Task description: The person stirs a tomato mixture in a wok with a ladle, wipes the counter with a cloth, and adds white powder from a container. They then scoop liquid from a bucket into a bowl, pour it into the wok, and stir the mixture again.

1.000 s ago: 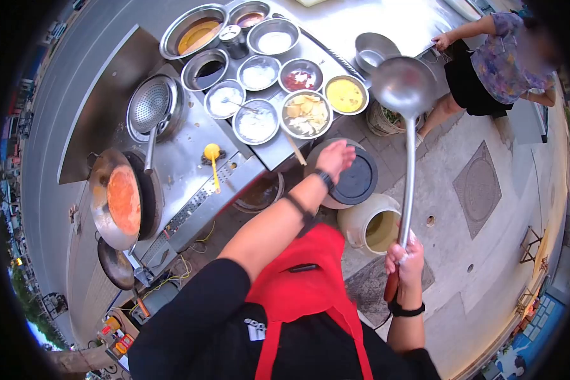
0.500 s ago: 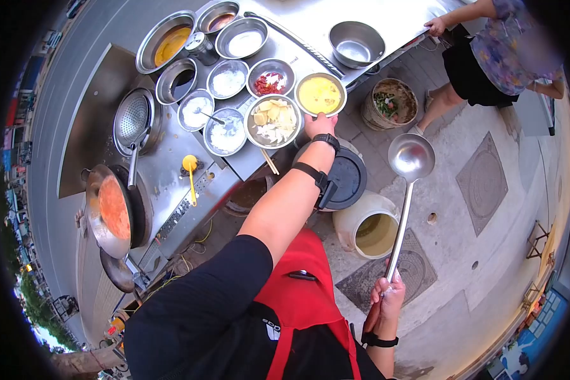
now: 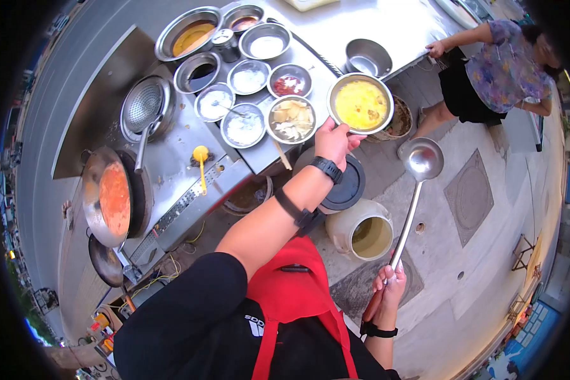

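My left hand (image 3: 334,142) grips the near rim of a metal bowl (image 3: 330,106) filled with yellow liquid that looks like beaten egg (image 3: 361,104). The bowl is held up beside the table, its contents facing me. In my right hand (image 3: 389,285) is a long-handled ladle (image 3: 410,214), its wooden grip end down and its round cup (image 3: 422,159) out over the ground. That cup looks bare. Closest to my left hand on the table is a bowl of pale sliced pieces (image 3: 292,118).
Several metal bowls of white powder and seasonings crowd the steel table. A wok (image 3: 95,202) with red-orange food sits at the left, near a strainer (image 3: 143,109) and a yellow spoon (image 3: 201,154). Below stand a pot (image 3: 372,228) and a dark lid (image 3: 347,183). Another person (image 3: 506,69) stands right.
My left hand has lifted the egg bowl off the table edge and carried it right, towards me. The ladle has shifted slightly, and the view has turned a little.
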Demonstrator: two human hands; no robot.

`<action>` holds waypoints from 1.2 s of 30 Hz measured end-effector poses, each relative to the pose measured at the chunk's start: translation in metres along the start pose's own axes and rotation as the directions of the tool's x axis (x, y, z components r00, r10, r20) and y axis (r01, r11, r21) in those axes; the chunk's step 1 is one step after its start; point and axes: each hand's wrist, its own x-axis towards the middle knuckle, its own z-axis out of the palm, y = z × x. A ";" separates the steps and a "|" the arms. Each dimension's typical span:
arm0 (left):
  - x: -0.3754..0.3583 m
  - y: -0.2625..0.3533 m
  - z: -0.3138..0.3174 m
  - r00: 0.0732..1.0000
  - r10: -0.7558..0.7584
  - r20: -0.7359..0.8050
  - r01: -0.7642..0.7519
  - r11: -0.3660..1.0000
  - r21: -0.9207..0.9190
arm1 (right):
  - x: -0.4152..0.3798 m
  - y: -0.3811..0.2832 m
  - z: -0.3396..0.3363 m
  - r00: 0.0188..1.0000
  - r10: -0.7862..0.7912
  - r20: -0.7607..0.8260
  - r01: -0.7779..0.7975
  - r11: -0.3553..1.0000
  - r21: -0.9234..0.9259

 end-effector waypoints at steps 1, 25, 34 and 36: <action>-0.019 0.018 -0.006 1.000 -0.006 0.022 0.006 1.000 0.014 | -0.003 0.000 0.005 1.000 -0.008 0.003 0.008 1.000 0.000; -0.408 0.430 -0.571 0.822 0.356 -0.445 -0.255 0.928 0.271 | -0.256 0.213 0.370 0.763 0.016 0.646 -0.119 0.986 0.117; -0.418 0.463 -0.677 0.734 0.393 -0.554 -0.327 0.919 0.219 | -0.286 0.247 0.411 0.719 0.129 0.682 -0.054 0.990 -0.131; -0.404 0.459 -0.696 0.728 0.403 -0.555 -0.349 0.914 0.206 | -0.290 0.246 0.412 0.726 0.149 0.671 -0.035 0.983 -0.181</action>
